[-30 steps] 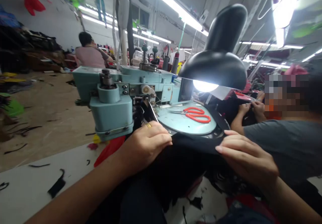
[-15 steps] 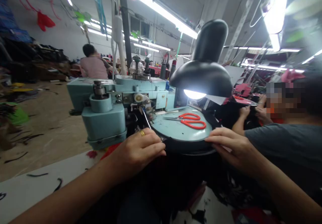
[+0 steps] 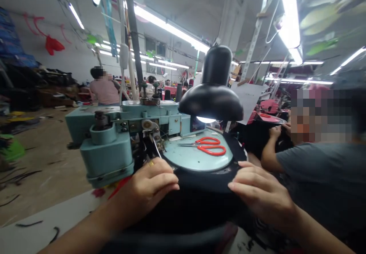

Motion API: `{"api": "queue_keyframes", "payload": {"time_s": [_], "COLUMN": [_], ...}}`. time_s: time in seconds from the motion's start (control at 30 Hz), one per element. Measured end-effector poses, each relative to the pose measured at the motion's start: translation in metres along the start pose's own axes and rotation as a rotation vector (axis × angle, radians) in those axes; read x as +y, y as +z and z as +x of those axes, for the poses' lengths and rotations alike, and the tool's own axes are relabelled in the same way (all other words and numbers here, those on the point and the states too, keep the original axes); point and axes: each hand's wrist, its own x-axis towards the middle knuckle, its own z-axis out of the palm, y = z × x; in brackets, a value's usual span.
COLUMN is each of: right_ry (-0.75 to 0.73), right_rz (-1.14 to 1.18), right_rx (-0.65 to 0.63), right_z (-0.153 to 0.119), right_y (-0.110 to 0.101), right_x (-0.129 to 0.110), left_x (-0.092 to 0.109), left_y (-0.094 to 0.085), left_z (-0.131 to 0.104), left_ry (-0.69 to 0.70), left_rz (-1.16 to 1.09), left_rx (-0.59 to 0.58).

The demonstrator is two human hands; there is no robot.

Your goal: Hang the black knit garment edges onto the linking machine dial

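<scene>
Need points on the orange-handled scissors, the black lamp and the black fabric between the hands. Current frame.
Orange-handled scissors (image 3: 198, 145): head view, where the handles meet the blades.
Black lamp (image 3: 211, 101): head view, front of the shade.
Black fabric (image 3: 203, 187): head view, upper middle stretch.

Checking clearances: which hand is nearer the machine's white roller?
Left. The left hand is below the white roller in view; the right hand is farther away, lower right.

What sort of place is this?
Probably a garment sewing workshop: a blue-green machine that looks like a sewing machine, red-handled scissors lying on its rounded plate, and black fabric in front.
</scene>
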Motion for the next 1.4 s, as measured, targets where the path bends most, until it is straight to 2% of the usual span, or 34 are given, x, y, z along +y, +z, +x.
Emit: {"api": "queue_keyframes", "payload": {"time_s": [0.13,0.3,0.47,0.6,0.73,0.83,0.9,1.0,1.1,1.2,1.23,1.27,1.33,1.4], "right_ry": [0.028,-0.006,0.031,-0.01,-0.021,-0.033,0.006,0.155,0.137,0.027,0.005,-0.011,-0.031,-0.035], "right_rz": [0.0,0.012,-0.001,-0.003,-0.017,-0.019,0.009,0.032,0.046,0.064,0.059,0.051,0.024,-0.005], "right_rx": [0.036,0.007,0.033,0.021,0.003,0.005,-0.027,-0.167,-0.229,-0.128,-0.091,-0.061,-0.023,-0.009], "right_z": [0.001,-0.001,0.001,0.002,0.002,0.007,0.014,0.025,0.027,0.018,0.013,0.008,-0.002,-0.009], "right_y": [-0.002,0.0,0.003,0.003,0.003,0.003,0.001,-0.005,-0.011,-0.01,-0.009,-0.008,-0.007,-0.008], "right_x": [0.001,0.001,-0.003,-0.005,-0.006,-0.008,-0.005,0.011,0.027,0.027,0.023,0.019,0.011,0.005], "left_x": [0.005,0.007,0.006,0.007,0.008,0.011,0.014,0.015,0.009,0.0,-0.002,-0.002,0.002,0.008], "left_y": [-0.001,0.0,0.001,0.0,0.0,0.002,0.003,-0.003,-0.016,-0.021,-0.02,-0.018,-0.012,-0.009], "left_z": [0.002,0.002,-0.001,0.001,0.004,0.003,0.002,0.007,0.023,0.039,0.042,0.043,0.039,0.028], "left_ry": [0.071,-0.032,0.035,-0.03,0.012,-0.005,0.006,0.036,-0.1,-0.255,-0.271,-0.27,-0.241,-0.212], "left_rz": [0.111,0.04,0.091,0.028,0.066,0.068,0.096,0.144,0.184,0.263,0.312,0.367,0.44,0.351], "left_rx": [-0.011,-0.009,-0.049,-0.031,-0.048,-0.046,-0.043,-0.086,-0.159,-0.312,-0.326,-0.293,-0.112,0.028]}}
